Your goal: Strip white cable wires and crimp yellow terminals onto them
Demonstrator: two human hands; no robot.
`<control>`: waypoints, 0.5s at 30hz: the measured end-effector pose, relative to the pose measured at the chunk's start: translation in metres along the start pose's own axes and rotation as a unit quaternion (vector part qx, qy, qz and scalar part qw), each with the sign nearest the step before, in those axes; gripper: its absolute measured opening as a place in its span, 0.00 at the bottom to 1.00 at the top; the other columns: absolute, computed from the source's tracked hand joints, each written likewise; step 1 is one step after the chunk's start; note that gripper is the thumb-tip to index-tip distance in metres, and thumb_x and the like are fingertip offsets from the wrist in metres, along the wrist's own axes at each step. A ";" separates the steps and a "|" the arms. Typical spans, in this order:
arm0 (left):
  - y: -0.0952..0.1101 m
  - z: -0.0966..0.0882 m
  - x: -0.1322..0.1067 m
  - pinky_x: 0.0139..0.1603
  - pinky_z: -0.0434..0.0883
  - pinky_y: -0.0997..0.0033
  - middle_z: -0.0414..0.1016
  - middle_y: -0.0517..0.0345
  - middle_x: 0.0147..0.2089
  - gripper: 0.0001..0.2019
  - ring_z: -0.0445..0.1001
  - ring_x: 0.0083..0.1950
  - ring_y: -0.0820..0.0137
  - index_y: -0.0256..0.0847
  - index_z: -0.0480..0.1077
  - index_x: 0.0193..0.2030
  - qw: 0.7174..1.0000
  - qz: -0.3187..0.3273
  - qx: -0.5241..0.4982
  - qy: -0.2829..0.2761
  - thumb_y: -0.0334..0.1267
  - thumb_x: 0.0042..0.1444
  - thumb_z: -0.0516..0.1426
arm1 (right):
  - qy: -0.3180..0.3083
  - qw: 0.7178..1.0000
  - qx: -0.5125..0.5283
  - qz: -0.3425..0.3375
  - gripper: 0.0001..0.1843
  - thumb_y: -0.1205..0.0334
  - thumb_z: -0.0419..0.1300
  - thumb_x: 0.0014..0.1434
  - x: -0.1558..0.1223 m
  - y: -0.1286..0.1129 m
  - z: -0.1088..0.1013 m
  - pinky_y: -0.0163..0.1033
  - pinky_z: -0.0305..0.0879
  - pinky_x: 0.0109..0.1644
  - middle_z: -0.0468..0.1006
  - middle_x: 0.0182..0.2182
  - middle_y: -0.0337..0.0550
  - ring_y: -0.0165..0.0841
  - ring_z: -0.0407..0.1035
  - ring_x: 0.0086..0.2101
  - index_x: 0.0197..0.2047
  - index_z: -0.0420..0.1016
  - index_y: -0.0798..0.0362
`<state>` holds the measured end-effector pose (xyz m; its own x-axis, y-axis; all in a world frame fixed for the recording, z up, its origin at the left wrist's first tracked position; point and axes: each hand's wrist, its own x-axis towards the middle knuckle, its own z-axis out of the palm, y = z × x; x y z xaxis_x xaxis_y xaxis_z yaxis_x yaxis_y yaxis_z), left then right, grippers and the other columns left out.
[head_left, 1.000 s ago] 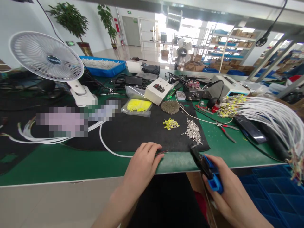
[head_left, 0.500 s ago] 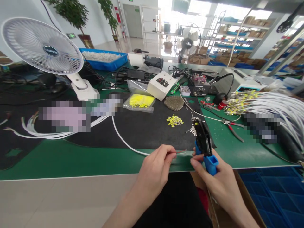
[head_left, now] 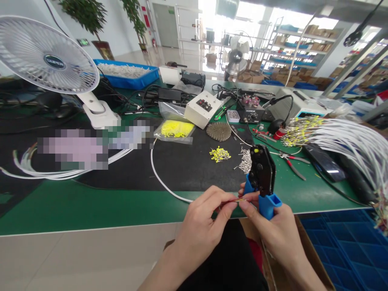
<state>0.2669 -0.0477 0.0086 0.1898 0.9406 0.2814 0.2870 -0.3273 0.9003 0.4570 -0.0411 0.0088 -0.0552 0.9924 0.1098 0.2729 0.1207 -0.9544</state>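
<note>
My left hand (head_left: 203,224) pinches the end of a white cable (head_left: 163,184), whose thin stripped wires stick out towards my right hand. My right hand (head_left: 269,228) grips a crimping tool (head_left: 262,180) with blue handles and a black head, held upright over the bench's front edge, and its thumb and forefinger touch the wire tips. Just behind the tool on the black mat (head_left: 182,165) lie a pile of small metal terminals (head_left: 245,161) and a small heap of yellow parts (head_left: 220,154).
A white desk fan (head_left: 51,60) stands at the back left. A bag of yellow parts (head_left: 176,130), a white switch box (head_left: 202,109), red-handled pliers (head_left: 289,161), a phone (head_left: 323,165) and a bundle of white cables (head_left: 348,141) lie behind and right. Blue crates (head_left: 354,250) sit below right.
My right hand has lifted the crimping tool from low at the bench edge to upright. My left hand has raised the cable end off the mat and brought it to my right fingers.
</note>
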 end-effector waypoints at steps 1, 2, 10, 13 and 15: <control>0.001 0.001 0.001 0.47 0.68 0.77 0.76 0.63 0.43 0.07 0.74 0.44 0.77 0.48 0.76 0.47 1.000 0.001 -0.006 0.011 0.34 0.69 0.57 | 0.006 1.000 0.001 0.001 0.08 0.53 0.68 0.63 0.000 0.000 0.000 0.40 0.68 0.59 0.83 0.48 0.42 0.39 0.77 0.52 0.39 0.82 0.47; 0.002 0.002 0.002 0.46 0.69 0.78 0.76 0.63 0.43 0.06 0.74 0.43 0.77 0.48 0.76 0.47 1.000 0.002 -0.011 0.022 0.34 0.69 0.57 | 0.012 1.000 -0.001 0.003 0.09 0.52 0.68 0.63 0.001 0.000 0.000 0.40 0.68 0.59 0.83 0.49 0.42 0.40 0.76 0.53 0.38 0.82 0.48; 0.024 -0.006 0.024 0.40 0.68 0.79 0.74 0.64 0.38 0.02 0.72 0.38 0.77 0.46 0.76 0.42 0.984 -0.023 -0.010 0.174 0.38 0.67 0.60 | 0.020 0.997 0.037 0.063 0.15 0.47 0.67 0.63 -0.006 0.010 -0.002 0.38 0.70 0.50 0.83 0.43 0.45 0.42 0.77 0.46 0.39 0.79 0.51; 0.033 -0.008 0.033 0.40 0.69 0.79 0.75 0.64 0.39 0.03 0.73 0.39 0.77 0.45 0.77 0.42 0.982 -0.009 -0.015 0.189 0.38 0.66 0.61 | 0.017 0.996 0.059 0.069 0.17 0.47 0.67 0.63 -0.009 0.011 0.001 0.39 0.70 0.50 0.83 0.43 0.45 0.41 0.77 0.44 0.45 0.79 0.52; 0.036 -0.007 0.038 0.39 0.70 0.79 0.75 0.62 0.39 0.03 0.73 0.38 0.76 0.45 0.77 0.43 0.983 0.002 -0.015 0.185 0.37 0.66 0.61 | 0.011 0.997 0.062 0.053 0.16 0.48 0.68 0.63 -0.009 0.010 0.002 0.38 0.69 0.51 0.83 0.43 0.44 0.39 0.77 0.44 0.46 0.79 0.52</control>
<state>0.2775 -0.0234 0.0540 -0.1659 0.9094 0.3815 0.2573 -0.3336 0.9069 0.4581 -0.0494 -0.0022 -0.0100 0.9999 0.0109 0.1546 0.0123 -0.9879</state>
